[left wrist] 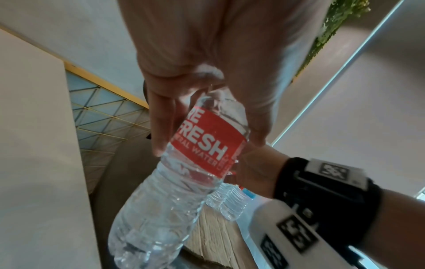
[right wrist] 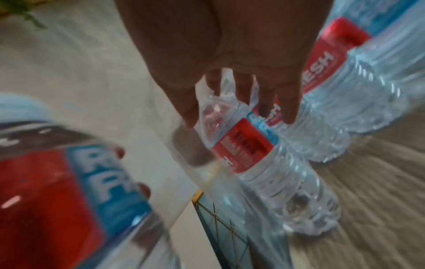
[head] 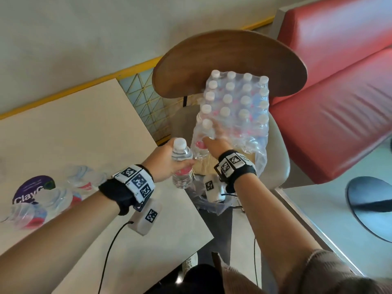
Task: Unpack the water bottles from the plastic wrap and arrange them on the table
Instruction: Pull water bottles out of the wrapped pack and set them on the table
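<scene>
A shrink-wrapped pack of water bottles (head: 239,102) with white caps stands on a chair seat, its near end torn open. My left hand (head: 180,164) grips a loose water bottle (head: 182,166) with a red label around its middle (left wrist: 202,143), holding it upright between table and chair. My right hand (head: 212,136) reaches into the torn wrap. Its thumb and fingers (right wrist: 289,112) close around the shoulder of the nearest corner bottle (right wrist: 243,149), which stands on the cardboard base. The left-held bottle (right wrist: 57,191) shows blurred in the right wrist view.
The beige table (head: 74,134) lies to the left, with several bottles (head: 53,198) lying on it by a purple sticker (head: 31,189). The chair has a wooden back (head: 229,58). A red sofa (head: 339,92) stands right of it, and a dark round base (head: 371,206) sits on the floor.
</scene>
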Demonstrator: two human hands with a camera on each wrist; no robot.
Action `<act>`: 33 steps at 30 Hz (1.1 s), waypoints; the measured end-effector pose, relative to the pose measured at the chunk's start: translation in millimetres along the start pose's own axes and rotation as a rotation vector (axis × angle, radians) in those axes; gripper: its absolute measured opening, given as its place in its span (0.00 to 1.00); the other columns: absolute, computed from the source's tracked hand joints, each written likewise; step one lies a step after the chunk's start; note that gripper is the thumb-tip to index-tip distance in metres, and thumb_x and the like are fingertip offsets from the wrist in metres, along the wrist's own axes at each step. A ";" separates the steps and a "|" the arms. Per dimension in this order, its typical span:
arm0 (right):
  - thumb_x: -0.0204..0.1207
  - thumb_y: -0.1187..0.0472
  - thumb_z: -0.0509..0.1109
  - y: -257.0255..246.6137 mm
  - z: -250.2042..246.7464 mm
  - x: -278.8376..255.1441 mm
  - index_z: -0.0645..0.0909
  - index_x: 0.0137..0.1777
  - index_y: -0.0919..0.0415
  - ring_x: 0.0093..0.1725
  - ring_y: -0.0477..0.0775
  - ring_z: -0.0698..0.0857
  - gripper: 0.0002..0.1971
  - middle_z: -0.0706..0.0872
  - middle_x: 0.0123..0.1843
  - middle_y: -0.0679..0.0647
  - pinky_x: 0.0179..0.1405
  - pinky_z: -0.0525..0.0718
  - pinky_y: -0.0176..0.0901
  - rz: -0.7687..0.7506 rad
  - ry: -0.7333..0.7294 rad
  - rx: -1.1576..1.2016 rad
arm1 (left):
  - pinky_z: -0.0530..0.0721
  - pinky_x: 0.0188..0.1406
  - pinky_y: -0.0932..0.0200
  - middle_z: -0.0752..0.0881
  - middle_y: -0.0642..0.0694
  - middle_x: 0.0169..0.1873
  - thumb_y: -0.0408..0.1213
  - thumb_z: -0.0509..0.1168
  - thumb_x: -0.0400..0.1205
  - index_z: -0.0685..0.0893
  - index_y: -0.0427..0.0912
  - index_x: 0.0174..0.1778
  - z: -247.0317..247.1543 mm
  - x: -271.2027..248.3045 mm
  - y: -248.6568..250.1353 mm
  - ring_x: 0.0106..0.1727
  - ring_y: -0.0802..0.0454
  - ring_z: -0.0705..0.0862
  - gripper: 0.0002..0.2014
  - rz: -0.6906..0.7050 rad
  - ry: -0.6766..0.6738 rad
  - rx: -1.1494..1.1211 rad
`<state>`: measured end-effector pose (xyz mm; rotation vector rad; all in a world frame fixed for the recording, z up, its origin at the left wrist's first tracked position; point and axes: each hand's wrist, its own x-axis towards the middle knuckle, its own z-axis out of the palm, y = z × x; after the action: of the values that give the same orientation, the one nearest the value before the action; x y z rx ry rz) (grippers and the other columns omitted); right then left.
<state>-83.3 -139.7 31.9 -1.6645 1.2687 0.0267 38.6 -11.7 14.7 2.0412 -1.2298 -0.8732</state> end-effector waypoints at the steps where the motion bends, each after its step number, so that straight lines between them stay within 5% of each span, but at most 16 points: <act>1: 0.81 0.54 0.61 -1.8 1.1 0.2 0.60 0.81 0.54 0.70 0.62 0.75 0.29 0.75 0.73 0.61 0.57 0.71 0.47 0.055 -0.027 0.053 | 0.75 0.51 0.63 0.85 0.53 0.48 0.49 0.75 0.73 0.75 0.49 0.62 -1.5 -4.5 -2.8 0.51 0.54 0.83 0.24 -0.006 0.016 -0.007; 4: 0.78 0.55 0.65 0.7 3.3 -0.3 0.65 0.78 0.56 0.65 0.60 0.78 0.28 0.76 0.72 0.60 0.55 0.73 0.47 0.114 -0.003 0.162 | 0.76 0.52 0.62 0.85 0.52 0.50 0.50 0.75 0.72 0.75 0.51 0.62 -5.2 -14.1 -13.9 0.51 0.54 0.83 0.25 -0.032 0.050 -0.014; 7: 0.81 0.54 0.64 7.8 6.9 -4.6 0.67 0.76 0.59 0.44 0.52 0.80 0.25 0.81 0.61 0.61 0.41 0.72 0.35 0.003 0.107 0.151 | 0.77 0.53 0.61 0.85 0.53 0.50 0.50 0.75 0.72 0.75 0.51 0.61 -7.2 -17.1 -23.3 0.51 0.54 0.83 0.24 -0.046 0.063 -0.010; 10: 0.79 0.54 0.68 18.7 11.4 -17.0 0.69 0.74 0.60 0.52 0.54 0.82 0.25 0.83 0.59 0.58 0.47 0.72 0.35 -0.094 0.195 0.222 | 0.78 0.54 0.59 0.84 0.52 0.50 0.51 0.74 0.72 0.74 0.51 0.62 -8.6 -19.1 -26.8 0.52 0.53 0.83 0.25 -0.055 0.072 -0.020; 14: 0.73 0.57 0.74 44.3 20.7 -34.9 0.77 0.61 0.47 0.43 0.48 0.82 0.17 0.85 0.53 0.50 0.43 0.78 0.36 -0.247 0.217 0.154 | 0.76 0.55 0.60 0.84 0.52 0.51 0.48 0.75 0.72 0.74 0.50 0.61 -12.7 -31.7 -27.1 0.54 0.53 0.82 0.25 -0.072 0.086 -0.051; 18: 0.70 0.56 0.76 55.7 36.2 -54.1 0.76 0.55 0.41 0.47 0.55 0.86 0.17 0.86 0.49 0.48 0.49 0.88 0.52 -0.335 0.035 -0.029 | 0.79 0.57 0.57 0.84 0.51 0.51 0.48 0.77 0.71 0.74 0.52 0.61 -20.3 -65.5 -43.5 0.53 0.52 0.83 0.25 -0.136 0.071 -0.071; 23: 0.72 0.54 0.75 23.1 85.7 -76.4 0.75 0.58 0.44 0.50 0.47 0.82 0.17 0.83 0.53 0.44 0.43 0.76 0.31 -0.520 -0.194 -0.188 | 0.81 0.61 0.52 0.84 0.54 0.54 0.51 0.77 0.69 0.74 0.56 0.60 -35.4 -129.2 -85.1 0.57 0.52 0.83 0.26 -0.257 0.133 -0.083; 27: 0.71 0.55 0.76 -6.5 144.8 -88.4 0.76 0.60 0.47 0.55 0.54 0.81 0.19 0.84 0.57 0.51 0.54 0.78 0.41 -0.652 -0.375 -0.273 | 0.77 0.57 0.58 0.83 0.55 0.56 0.49 0.77 0.70 0.74 0.54 0.62 -47.5 -188.4 -110.7 0.58 0.54 0.80 0.27 -0.354 0.307 -0.097; 31: 0.72 0.59 0.75 -30.3 198.0 -103.4 0.77 0.62 0.55 0.58 0.52 0.79 0.19 0.83 0.61 0.52 0.53 0.70 0.35 -0.759 -0.567 -0.319 | 0.72 0.48 0.64 0.83 0.52 0.53 0.44 0.78 0.70 0.75 0.50 0.60 -55.3 -238.8 -132.1 0.55 0.51 0.80 0.25 -0.494 0.482 -0.155; 33: 0.73 0.58 0.74 -39.6 222.0 -107.4 0.75 0.64 0.55 0.58 0.55 0.79 0.20 0.82 0.61 0.55 0.57 0.74 0.41 -0.771 -0.645 -0.350 | 0.73 0.48 0.62 0.83 0.49 0.51 0.42 0.78 0.71 0.76 0.48 0.60 -60.1 -251.7 -143.6 0.54 0.48 0.81 0.25 -0.548 0.565 -0.193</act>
<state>10.8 90.3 6.1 -2.1111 0.1059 0.3043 69.8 282.2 -0.3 2.2712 -0.2749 -0.5435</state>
